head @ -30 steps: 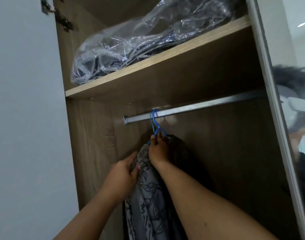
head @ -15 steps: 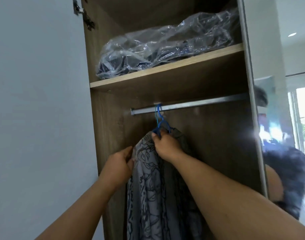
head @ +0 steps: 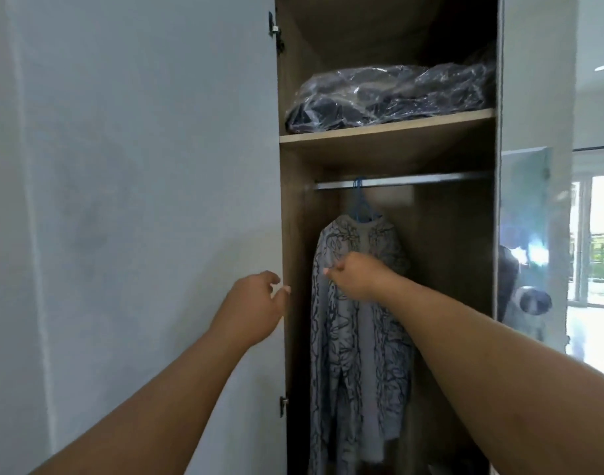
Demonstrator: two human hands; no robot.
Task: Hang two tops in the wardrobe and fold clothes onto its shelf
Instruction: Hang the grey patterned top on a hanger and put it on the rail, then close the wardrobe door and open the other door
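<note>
A grey top [head: 357, 358] with a dark leaf print hangs on a blue hanger [head: 360, 206] from the metal rail [head: 431, 180] inside the wardrobe. My right hand [head: 357, 276] is in front of the top's chest with its fingers curled. Thumb and fingertips lie against the fabric, and I cannot tell whether they pinch it. My left hand [head: 256, 303] hovers at the wardrobe's left edge, fingers loosely spread, holding nothing. The wooden shelf [head: 386, 132] runs above the rail.
A clear plastic bag [head: 389, 94] of dark clothes lies on the shelf. The open white door [head: 139, 200] stands at the left, with a hinge [head: 283, 406] low on its edge. A glossy reflective panel [head: 533, 186] is at the right.
The view has drawn back from the wardrobe. My right hand left the hanger and dropped to the top's chest. My left hand let go of the fabric and moved left.
</note>
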